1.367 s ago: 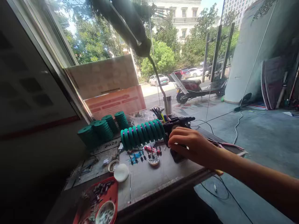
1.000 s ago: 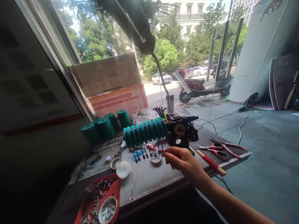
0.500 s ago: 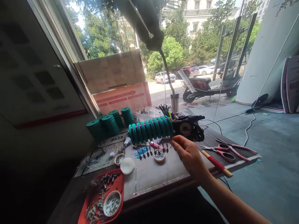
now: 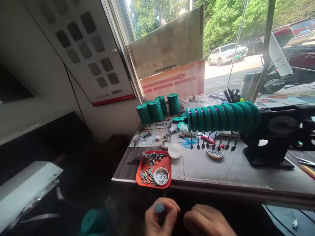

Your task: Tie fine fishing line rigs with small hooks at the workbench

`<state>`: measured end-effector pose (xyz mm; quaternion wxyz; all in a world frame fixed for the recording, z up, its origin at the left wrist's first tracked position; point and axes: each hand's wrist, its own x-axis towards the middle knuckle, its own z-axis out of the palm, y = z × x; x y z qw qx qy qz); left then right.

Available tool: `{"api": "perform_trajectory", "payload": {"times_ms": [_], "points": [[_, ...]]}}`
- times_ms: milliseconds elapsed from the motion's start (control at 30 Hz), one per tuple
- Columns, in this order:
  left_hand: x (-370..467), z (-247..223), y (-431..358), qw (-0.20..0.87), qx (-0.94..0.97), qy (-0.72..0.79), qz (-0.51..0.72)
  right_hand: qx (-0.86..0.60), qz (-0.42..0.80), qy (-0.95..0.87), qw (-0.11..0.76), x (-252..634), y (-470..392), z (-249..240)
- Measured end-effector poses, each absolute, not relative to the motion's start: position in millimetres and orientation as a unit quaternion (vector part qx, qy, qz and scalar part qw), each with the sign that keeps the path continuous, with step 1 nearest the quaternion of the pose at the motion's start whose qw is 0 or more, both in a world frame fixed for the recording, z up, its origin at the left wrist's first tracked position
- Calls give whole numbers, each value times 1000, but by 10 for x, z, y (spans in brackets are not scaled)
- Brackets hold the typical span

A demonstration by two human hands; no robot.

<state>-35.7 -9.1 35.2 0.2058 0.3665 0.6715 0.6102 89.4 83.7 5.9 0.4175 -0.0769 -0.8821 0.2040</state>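
The green spools (image 4: 221, 116) sit side by side on the black machine (image 4: 268, 144), at the right of the counter (image 4: 236, 168), and we see them fill the rod almost to its left end. Short dark cords hang under the row, several with small black pieces (image 4: 192, 147) on them, so we judge that this much of the fitting is done. We cannot match every cord to its spool, nor tell whether any spool lacks one.

Our left hand (image 4: 161, 219) is clamped on a small bluish bundle (image 4: 159, 207), near the counter's front edge and below it. Our right hand (image 4: 209, 221) is just beside it, apart from it, with its fingers curled; we cannot tell whether they hold anything. Neither hand touches the row.

More remains off the machine: stacked spools (image 4: 155, 112) stand at the far left, and the dish (image 4: 214, 157) under the row holds small grey beads. Nearer, on the left, the red tray (image 4: 138, 177) carries loose metal bits and a white bowl (image 4: 155, 178). How much of this stock is left to use, we cannot tell.
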Motion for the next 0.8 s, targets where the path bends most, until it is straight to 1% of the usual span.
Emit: {"api": "perform_trajectory", "payload": {"times_ms": [33,67,100,133,267,367,433,500,600,700,767,800], "points": [[-478,464,-27,168,421,704,548,-87,239,-878,405,907,848,61],[-615,576,44,115,466,749,456,-100,275,-869,398,921,856,60],[-760,680,121,54,496,798,338,-112,311,-860,390,933,861,59],[-900,769,202,31,500,814,295,-123,344,-850,381,944,862,58],[-1244,925,520,24,537,828,160,-175,421,-822,342,977,859,87],[-1267,916,713,41,560,825,68,-204,452,-807,321,995,857,128],[-1255,927,815,57,570,819,31,-207,471,-799,311,1002,858,152],[-1256,986,886,69,576,814,22,-208,495,-787,302,1004,860,173],[-1237,1157,882,75,583,806,67,-219,539,-759,292,1004,865,198],[-1088,1275,706,82,580,795,158,-236,580,-724,290,1013,864,213],[-899,1218,526,99,561,789,230,-243,600,-703,295,1027,854,215],[-788,1139,435,131,547,778,279,-246,606,-696,297,1036,846,214]]}}
